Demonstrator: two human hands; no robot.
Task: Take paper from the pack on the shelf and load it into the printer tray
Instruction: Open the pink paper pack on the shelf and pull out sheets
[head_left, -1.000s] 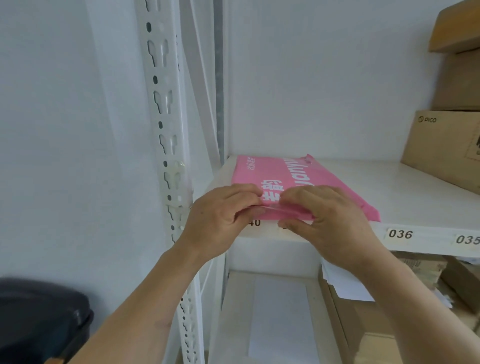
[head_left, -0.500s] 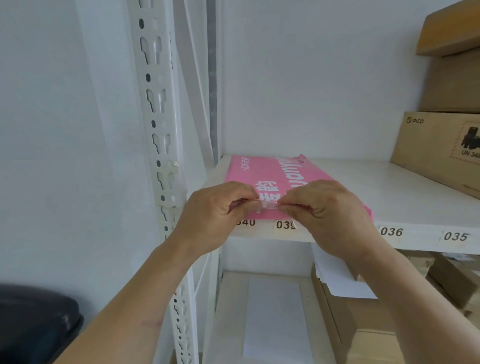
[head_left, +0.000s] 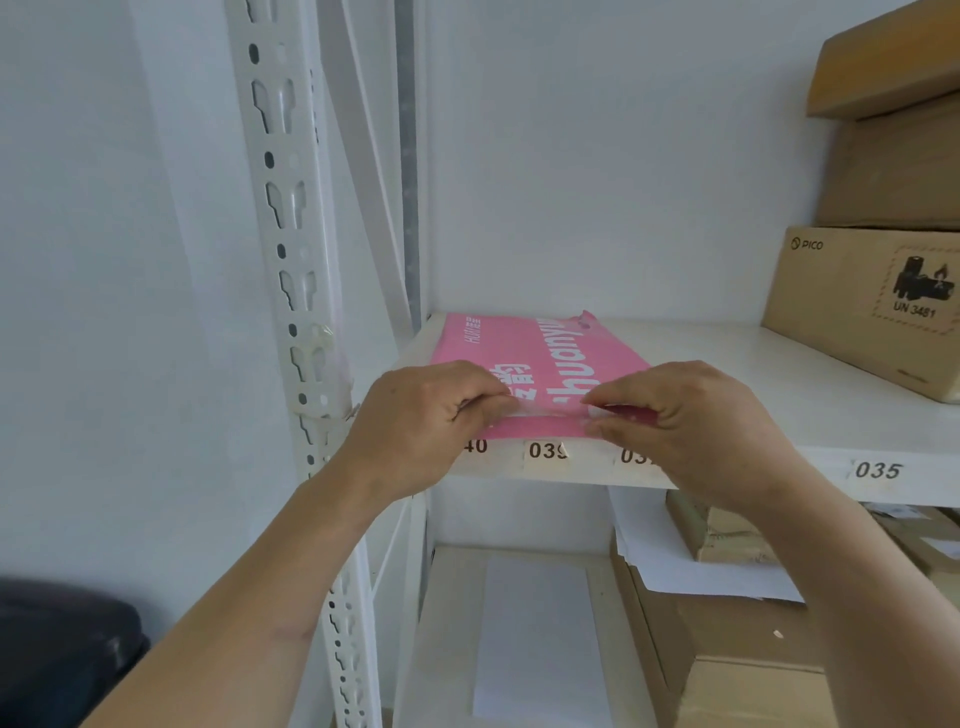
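**Both hands pinching the near end of the pink paper pack**

The left hand (head_left: 421, 415) and the right hand (head_left: 691, 415) are each pinching the wrapper flap at the near end of the pink paper pack (head_left: 540, 358), thumbs and fingertips closed on it. Between the hands a pale strip is showing along that end; whether it is paper or tape I cannot tell. The pack is lying flat at the front left corner of the white shelf (head_left: 779, 415), its near end reaching the front edge above the number labels (head_left: 545, 451). A slotted white upright (head_left: 291, 249) is standing just left of the shelf. Along the shelf's right side a cardboard box (head_left: 872, 306) marked PICO is sitting well apart from the pack, with more boxes stacked on it. On the lower shelf a white sheet (head_left: 535, 634) is lying flat.
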